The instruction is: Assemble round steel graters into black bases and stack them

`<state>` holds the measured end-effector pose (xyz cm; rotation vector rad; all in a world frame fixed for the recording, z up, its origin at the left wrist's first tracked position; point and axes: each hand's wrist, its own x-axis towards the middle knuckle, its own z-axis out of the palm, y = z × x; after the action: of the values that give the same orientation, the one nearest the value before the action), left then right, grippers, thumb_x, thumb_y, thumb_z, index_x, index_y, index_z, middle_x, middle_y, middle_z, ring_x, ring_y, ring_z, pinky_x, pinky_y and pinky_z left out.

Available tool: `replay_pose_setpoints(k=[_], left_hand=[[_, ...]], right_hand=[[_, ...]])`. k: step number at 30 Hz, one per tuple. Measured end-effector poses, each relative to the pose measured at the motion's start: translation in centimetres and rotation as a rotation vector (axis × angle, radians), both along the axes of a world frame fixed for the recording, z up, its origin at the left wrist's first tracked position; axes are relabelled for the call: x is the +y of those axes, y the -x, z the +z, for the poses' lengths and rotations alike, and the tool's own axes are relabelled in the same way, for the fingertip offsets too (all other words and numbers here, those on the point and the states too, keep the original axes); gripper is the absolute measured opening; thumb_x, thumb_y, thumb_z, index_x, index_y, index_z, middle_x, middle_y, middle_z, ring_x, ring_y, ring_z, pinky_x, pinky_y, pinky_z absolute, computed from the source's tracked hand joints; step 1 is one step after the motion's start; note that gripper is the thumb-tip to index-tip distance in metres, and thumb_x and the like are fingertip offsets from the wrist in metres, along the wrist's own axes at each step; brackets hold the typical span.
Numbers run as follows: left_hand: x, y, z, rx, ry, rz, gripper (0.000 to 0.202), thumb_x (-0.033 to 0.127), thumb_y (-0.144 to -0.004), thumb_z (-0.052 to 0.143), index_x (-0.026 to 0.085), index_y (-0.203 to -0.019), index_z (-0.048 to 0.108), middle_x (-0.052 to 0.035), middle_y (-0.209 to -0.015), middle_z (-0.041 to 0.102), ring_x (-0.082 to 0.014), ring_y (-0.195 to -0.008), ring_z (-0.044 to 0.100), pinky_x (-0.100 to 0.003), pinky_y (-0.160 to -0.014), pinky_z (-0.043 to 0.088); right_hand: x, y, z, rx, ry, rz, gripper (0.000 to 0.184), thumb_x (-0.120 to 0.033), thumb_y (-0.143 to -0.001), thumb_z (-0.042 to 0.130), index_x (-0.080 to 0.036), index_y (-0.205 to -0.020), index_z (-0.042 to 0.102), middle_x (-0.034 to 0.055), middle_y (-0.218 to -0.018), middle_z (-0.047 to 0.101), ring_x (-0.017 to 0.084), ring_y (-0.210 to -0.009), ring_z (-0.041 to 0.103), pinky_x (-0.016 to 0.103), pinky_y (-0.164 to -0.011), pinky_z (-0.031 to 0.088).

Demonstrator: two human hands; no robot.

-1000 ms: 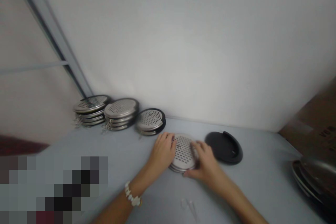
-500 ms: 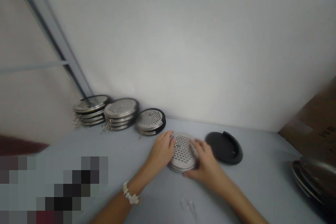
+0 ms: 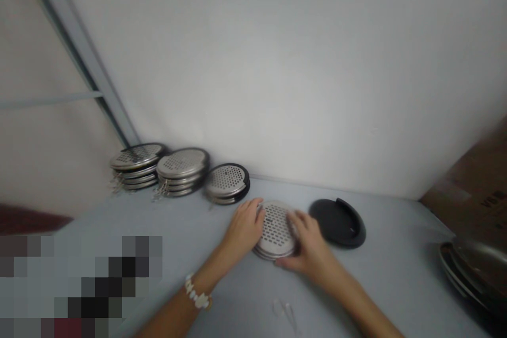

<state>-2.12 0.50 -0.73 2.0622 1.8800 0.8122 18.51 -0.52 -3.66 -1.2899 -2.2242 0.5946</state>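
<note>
Perforated metal disc stack [image 3: 276, 229], lying flat on the desk [image 3: 400, 269], between left hand [image 3: 246, 224] and right hand [image 3: 311, 240]. On the left: fingers together and curled about the rim, thumb along its edge. On the right: rim pinched, fingertips over the top edge, thumb low at the near side. Too blurred at the rim for a sure count of layers.

Stage shown, by judgement: holding the layers together, edge over edge. Called for next, by the same judgement: even pressure from both sides, so as not to let the top slide off the layers beneath.

Edges and free room. To the right: black dish [image 3: 337, 223] with a raised lip along part of the rim, just beside the knuckles and tightest for sideways travel. Farther back, in a row at the foot of the wall [image 3: 277, 74]: nearest pile [image 3: 227, 180], middle pile [image 3: 182, 163] and leftmost pile [image 3: 139, 157], all with perforated tops. In front of the stack: thin wire-like piece [image 3: 291, 316], between the forearms. At far right: dark glossy item [image 3: 479, 261] before a cardboard box [image 3: 471, 190], well apart from the fingers. Widest bare stretch: right of the right forearm.
</note>
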Motion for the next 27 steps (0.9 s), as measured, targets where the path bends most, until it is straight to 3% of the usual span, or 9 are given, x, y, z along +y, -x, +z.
replay_pose_setpoints(k=[12,20,27], left_hand=[[0.34,0.25,-0.38,-0.032,-0.026,-0.013,0.032,0.022,-0.094,0.044,0.016,-0.12,0.061,-0.0118,-0.122,0.068,-0.0241,-0.118,0.059,-0.042,-0.108,0.041],[0.28,0.28,0.07,-0.11,-0.005,-0.02,0.03,0.022,-0.092,0.047,0.015,-0.118,0.062,-0.011,-0.122,0.068,-0.0235,-0.116,0.059,-0.04,-0.107,0.043],[0.34,0.29,-0.06,-0.118,-0.042,-0.021,0.026,0.022,-0.091,0.05,0.017,-0.11,0.067,-0.0089,-0.116,0.07,-0.0225,-0.113,0.062,-0.039,-0.105,0.044]], right_hand=[[-0.02,0.2,0.0,-0.041,-0.054,-0.005,0.095,-0.04,-0.06,0.088,-0.016,-0.141,0.044,0.0189,-0.135,0.05,0.036,-0.125,0.047,0.053,-0.108,0.04],[0.11,0.26,-0.49,0.001,-0.029,-0.014,0.104,-0.038,-0.059,0.088,-0.019,-0.147,0.036,0.018,-0.145,0.039,0.036,-0.134,0.039,0.052,-0.112,0.035],[0.1,0.19,0.14,0.004,-0.036,-0.012,0.101,-0.039,-0.058,0.088,-0.02,-0.145,0.04,0.0172,-0.142,0.042,0.037,-0.132,0.041,0.053,-0.111,0.037]])
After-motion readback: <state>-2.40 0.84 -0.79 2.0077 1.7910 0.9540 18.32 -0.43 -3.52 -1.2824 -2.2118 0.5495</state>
